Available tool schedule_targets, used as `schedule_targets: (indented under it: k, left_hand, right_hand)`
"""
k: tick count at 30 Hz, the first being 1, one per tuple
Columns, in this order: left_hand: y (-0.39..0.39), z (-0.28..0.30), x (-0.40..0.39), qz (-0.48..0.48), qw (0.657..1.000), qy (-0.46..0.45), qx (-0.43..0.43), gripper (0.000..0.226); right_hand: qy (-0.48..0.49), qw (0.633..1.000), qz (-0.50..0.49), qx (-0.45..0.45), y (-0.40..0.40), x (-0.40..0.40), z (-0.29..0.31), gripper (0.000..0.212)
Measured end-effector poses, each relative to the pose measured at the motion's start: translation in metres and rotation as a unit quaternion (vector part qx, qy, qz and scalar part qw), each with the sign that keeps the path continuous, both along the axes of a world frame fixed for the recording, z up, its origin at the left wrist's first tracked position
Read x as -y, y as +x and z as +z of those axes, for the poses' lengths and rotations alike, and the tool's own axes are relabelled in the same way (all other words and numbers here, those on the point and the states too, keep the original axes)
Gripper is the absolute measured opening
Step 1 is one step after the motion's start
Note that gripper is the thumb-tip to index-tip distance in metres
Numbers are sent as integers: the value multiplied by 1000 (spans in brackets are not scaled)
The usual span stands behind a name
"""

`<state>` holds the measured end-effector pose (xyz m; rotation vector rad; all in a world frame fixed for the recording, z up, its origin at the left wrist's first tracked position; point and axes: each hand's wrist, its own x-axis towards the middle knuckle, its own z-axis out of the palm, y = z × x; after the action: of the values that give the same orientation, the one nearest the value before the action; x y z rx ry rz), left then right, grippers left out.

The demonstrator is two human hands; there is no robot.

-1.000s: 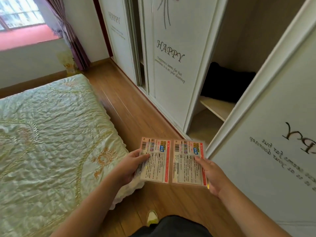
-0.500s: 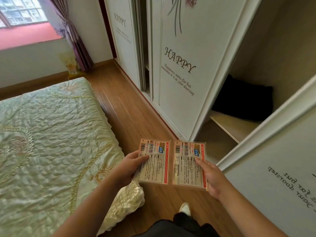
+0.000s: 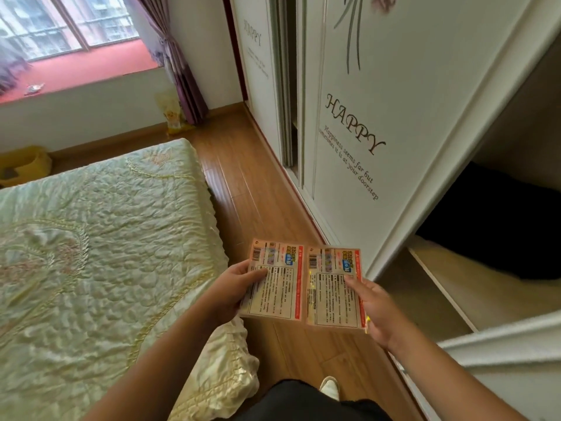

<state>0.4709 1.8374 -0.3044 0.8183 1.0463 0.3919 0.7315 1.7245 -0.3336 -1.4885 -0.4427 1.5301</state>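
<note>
Two flat printed packets held side by side, one in each hand, above the floor.

The left packet (image 3: 274, 284) is pinched at its left edge by the left hand (image 3: 233, 291), thumb on the printed face and the other fingers under it; the right packet (image 3: 334, 288) is grasped the same way at its right edge by the right hand (image 3: 373, 308). Their inner long edges touch or nearly touch, and both faces with barcode and text look up. They hang over the wooden floor (image 3: 258, 192), between the near corner of the bed (image 3: 106, 253) and the white wardrobe door (image 3: 379, 101) with the word HAPPY. To the right the wardrobe is open, and a dark cloth (image 3: 501, 232) lies on its shelf (image 3: 455, 287). A light shoe (image 3: 329, 387) stands on the floor below the packets. Far behind are a window (image 3: 69, 22) and a purple curtain (image 3: 179, 65).
</note>
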Motion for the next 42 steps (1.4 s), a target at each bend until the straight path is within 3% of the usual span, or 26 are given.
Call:
schedule_targets:
  k: [5,14,29,34,42]
  left_hand:
    - [14,2,-24,45,999,-3,6,14]
    - [9,-6,-80,101,995,1,4,22]
    - [-59,-10,-267,132,990,16,36,31]
    - [-65,-5,-314,144,988,27,45,20]
    - [-58,-16,-399,178,983,26,25,26]
  right_hand:
    - [4,999,44,4,24,-46,3,23]
    - [4,996,91,0,24,-136,8,27]
    - [6,993,112,33,-33,-347,19,28]
    - [-3,993,112,37,-44,-394,28,31]
    - [2,990,134,39,-35,-489,22,28]
